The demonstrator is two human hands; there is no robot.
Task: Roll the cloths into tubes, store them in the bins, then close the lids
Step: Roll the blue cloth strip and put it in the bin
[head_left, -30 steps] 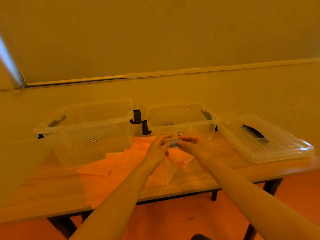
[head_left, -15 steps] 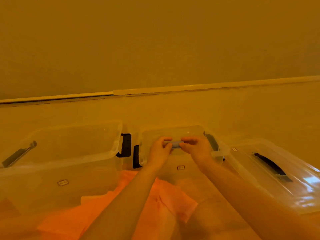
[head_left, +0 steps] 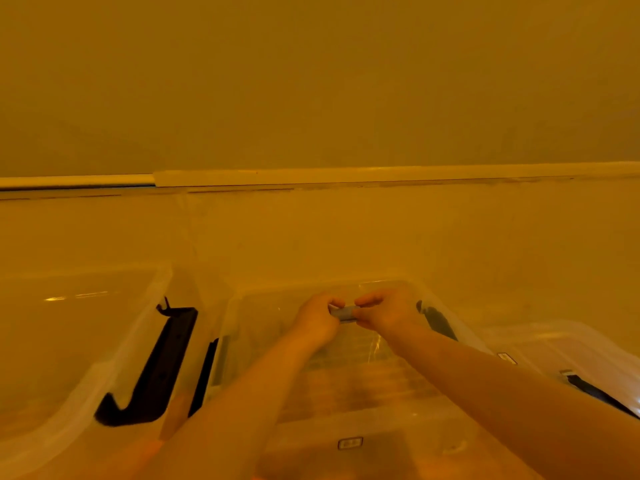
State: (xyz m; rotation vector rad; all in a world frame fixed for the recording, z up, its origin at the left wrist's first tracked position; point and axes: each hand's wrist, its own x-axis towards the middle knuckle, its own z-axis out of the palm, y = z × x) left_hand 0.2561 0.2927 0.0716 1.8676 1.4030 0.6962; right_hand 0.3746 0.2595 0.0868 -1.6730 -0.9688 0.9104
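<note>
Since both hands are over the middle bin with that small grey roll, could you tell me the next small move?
Probably lower the grey rolled cloth into the open middle bin and release: the left hand and right hand pinch its ends directly above the bin.

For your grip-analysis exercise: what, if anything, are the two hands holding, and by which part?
Both hold a small grey roll over the middle bin: left hand pinches its left end, right hand its right end.
</note>
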